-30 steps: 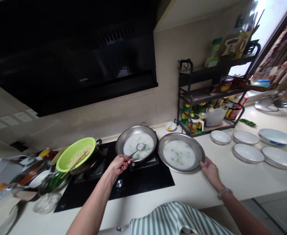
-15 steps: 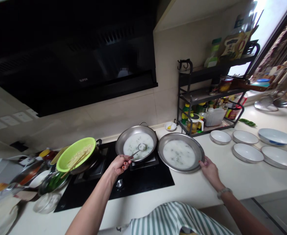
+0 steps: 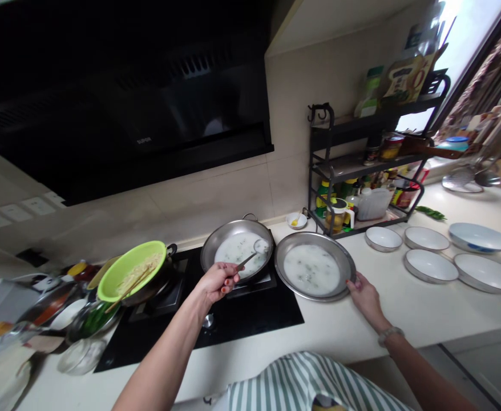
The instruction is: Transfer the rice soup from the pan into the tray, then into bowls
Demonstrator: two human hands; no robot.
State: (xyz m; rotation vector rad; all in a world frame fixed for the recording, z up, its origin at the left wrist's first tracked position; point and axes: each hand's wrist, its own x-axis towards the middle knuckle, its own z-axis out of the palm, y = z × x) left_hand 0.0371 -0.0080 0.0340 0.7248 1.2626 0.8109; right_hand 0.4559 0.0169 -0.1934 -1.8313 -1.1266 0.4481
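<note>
My left hand (image 3: 219, 281) is closed round the handle of a ladle (image 3: 247, 262). Its bowl, with pale soup in it, is over the right side of a steel wok (image 3: 214, 237) on the stove. White soup with green bits fills the wok's bottom. Beside it, partly over the stove's edge and the counter, rests a wide steel basin (image 3: 343, 264) of similar white soup. My right hand (image 3: 365, 298) grips that basin's right rim, the thumb on top and the other fingers mostly hidden.
A green colander (image 3: 109, 281) of noodles with chopsticks sits over a pan at the left burner. Several white bowls (image 3: 431, 266) stand on the right counter. A black spice rack (image 3: 328, 171) is behind the basin, and a small dish (image 3: 297, 220) lies near the wall.
My left hand has shifted slightly right and up. The ladle's bowl has moved right across the wok, toward the basin's side. My right hand keeps its hold on the basin.
</note>
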